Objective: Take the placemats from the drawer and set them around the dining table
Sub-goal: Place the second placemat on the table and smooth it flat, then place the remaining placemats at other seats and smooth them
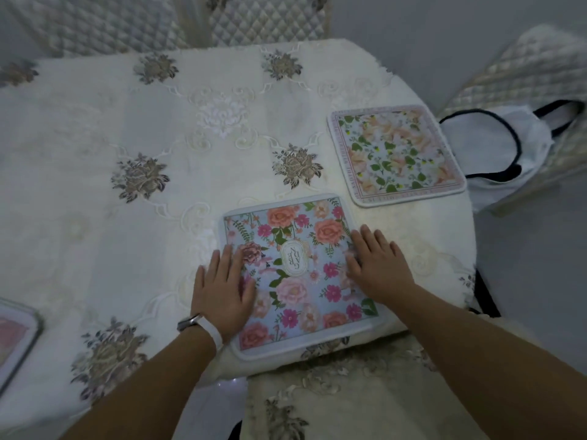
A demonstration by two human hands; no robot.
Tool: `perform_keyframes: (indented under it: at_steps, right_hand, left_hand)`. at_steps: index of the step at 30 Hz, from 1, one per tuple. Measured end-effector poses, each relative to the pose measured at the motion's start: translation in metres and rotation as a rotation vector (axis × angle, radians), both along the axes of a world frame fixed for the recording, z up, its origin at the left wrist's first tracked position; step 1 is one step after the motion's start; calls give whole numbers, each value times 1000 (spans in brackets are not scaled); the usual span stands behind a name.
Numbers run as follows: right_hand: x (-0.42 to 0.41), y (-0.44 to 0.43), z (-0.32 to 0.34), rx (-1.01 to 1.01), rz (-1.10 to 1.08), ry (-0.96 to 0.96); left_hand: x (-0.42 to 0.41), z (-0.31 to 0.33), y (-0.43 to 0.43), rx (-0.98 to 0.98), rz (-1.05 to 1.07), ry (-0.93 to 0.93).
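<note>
Head cam looking down at the dining table (95,128), which has a cream tablecloth with embroidered brownish roses all over it. So the blue placemat (301,271) with pink and orange flowers is the landmark here, it lies flat right at the near edge of the table, slightly rotated. Both hands are on it, palms down, fingers spread out flat, not gripping anything, just pressing on the mat. Left hand (222,293) sits on the mat's left edge, half on the mat and half on the cloth, and there's a watch with a white strap (198,325) on that wrist. Right hand (378,265) is on the mat's right edge, same deal.

Beyond the blue placemat and to its right is a second placemat (395,154), whitish with peach flowers and green leaves and a pink border, close to the table's rounded right edge, not touching the blue one. Far off to the left of the blue mat, a third mat (14,338) pokes in at the frame edge, mostly cut off.

Right of the second mat, off the table, a white bag with dark handles (495,144) sits on a quilted chair (533,68). More quilted chair backs (254,20) on the far side of the table from the blue mat.
</note>
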State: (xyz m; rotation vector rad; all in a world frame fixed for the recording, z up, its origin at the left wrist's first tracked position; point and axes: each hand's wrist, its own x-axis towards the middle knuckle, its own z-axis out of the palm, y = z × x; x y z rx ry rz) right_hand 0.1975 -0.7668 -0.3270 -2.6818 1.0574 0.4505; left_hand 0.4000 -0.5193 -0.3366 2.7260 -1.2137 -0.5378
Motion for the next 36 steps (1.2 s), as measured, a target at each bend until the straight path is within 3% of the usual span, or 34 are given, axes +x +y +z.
perform_keyframes:
  at_steps: [7, 12, 22, 36]
  right_hand:
    - [-11, 44, 55, -130, 139, -85]
    - [3, 90, 86, -102, 318, -204]
    - [26, 154, 128, -56, 626, -300]
    - [55, 236, 139, -52, 1038, -344]
  left_hand:
    - [-3, 35, 54, -101, -192, 51]
    - [6, 69, 87, -185, -220, -71]
    - [-27, 106, 168, -240, -2, -171]
    - [-117, 133, 297, -66, 328, -273]
